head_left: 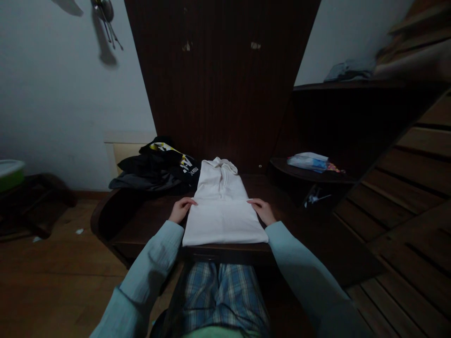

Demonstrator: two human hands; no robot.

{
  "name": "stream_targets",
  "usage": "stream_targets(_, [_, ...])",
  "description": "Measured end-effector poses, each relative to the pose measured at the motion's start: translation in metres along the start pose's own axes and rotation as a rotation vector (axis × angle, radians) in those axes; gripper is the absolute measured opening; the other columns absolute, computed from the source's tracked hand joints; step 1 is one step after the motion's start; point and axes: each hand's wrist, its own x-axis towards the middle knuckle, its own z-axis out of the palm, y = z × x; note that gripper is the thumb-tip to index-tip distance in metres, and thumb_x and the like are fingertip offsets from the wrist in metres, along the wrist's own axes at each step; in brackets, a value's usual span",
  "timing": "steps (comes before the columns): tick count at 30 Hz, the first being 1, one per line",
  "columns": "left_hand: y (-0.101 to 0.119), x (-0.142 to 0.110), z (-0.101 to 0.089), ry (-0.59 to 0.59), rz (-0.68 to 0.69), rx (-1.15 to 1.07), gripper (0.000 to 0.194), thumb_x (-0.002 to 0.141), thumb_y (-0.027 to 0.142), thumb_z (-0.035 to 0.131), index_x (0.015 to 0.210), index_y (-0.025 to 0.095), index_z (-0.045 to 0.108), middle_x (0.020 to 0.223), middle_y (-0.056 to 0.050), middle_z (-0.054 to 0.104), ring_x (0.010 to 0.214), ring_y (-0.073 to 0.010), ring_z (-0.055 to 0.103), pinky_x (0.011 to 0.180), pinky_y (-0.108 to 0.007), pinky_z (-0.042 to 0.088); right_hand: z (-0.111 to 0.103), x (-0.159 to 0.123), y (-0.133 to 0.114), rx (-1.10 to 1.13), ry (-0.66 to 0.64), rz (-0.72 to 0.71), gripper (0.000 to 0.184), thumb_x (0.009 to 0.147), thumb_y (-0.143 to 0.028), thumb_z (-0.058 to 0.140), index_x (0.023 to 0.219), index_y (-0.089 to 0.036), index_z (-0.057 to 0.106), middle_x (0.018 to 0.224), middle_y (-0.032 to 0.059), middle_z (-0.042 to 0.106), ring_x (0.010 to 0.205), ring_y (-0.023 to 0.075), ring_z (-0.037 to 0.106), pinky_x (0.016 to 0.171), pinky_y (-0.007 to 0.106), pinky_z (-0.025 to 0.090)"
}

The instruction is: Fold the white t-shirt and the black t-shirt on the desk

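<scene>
A white collared shirt [221,220] lies flat on the dark wooden desk, folded into a narrow length with its collar at the far end. Its lower part is doubled over, and the edge of that fold runs across the middle. My left hand [181,208] pinches the left end of this edge between thumb and fingers. At the right end, my right hand [262,210] pinches the same edge. Part of each hand's grip is too dim to make out.
A heap of dark clothes [155,166] with white and yellow print sits left of the shirt. On the right, a low shelf [313,176] bears a plastic packet [310,161]. A dark panel [218,84] stands behind the desk [136,225]. Far left is a green tub [10,176].
</scene>
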Motion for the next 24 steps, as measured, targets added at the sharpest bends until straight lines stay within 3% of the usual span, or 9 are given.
stream_targets(7, [-0.0007, 0.0018, 0.0011, 0.074, 0.048, 0.032, 0.015, 0.066, 0.017, 0.05, 0.061, 0.019, 0.064, 0.082, -0.003, 0.063, 0.089, -0.0182, 0.056, 0.091, -0.034, 0.038, -0.0011, -0.0013, -0.0011, 0.003, 0.059, -0.039, 0.021, 0.066, -0.02, 0.049, 0.076, -0.02, 0.067, 0.095, 0.0044, 0.064, 0.094, 0.0175, 0.056, 0.091, 0.033, 0.037])
stream_targets(13, [-0.0014, 0.0052, 0.0059, 0.003, 0.0, 0.059, 0.016, 0.067, 0.018, 0.052, 0.075, 0.018, 0.066, 0.09, -0.005, 0.061, 0.094, -0.0171, 0.054, 0.094, -0.032, 0.036, 0.0013, 0.0017, 0.003, -0.122, -0.076, 0.003, 0.02, 0.064, -0.018, 0.054, 0.078, -0.02, 0.067, 0.097, 0.0055, 0.063, 0.094, 0.0189, 0.056, 0.091, 0.035, 0.038])
stream_targets(20, [-0.0042, 0.0055, 0.0064, -0.003, -0.012, 0.094, 0.019, 0.064, 0.015, 0.051, 0.077, 0.018, 0.065, 0.092, -0.005, 0.059, 0.094, -0.0175, 0.053, 0.093, -0.032, 0.035, 0.0055, 0.0014, 0.0052, -0.173, -0.086, -0.014, 0.024, 0.061, -0.022, 0.06, 0.085, -0.022, 0.065, 0.105, 0.0048, 0.059, 0.104, 0.0204, 0.05, 0.096, 0.037, 0.032])
stream_targets(24, [-0.0013, 0.0, 0.0051, 0.068, -0.04, 0.119, 0.023, 0.063, 0.017, 0.052, 0.083, 0.018, 0.062, 0.089, -0.005, 0.06, 0.085, -0.0171, 0.054, 0.086, -0.031, 0.039, 0.0013, -0.0007, 0.003, -0.116, 0.023, 0.012, 0.021, 0.064, -0.027, 0.055, 0.082, -0.02, 0.063, 0.103, 0.0068, 0.06, 0.1, 0.0203, 0.052, 0.092, 0.035, 0.036])
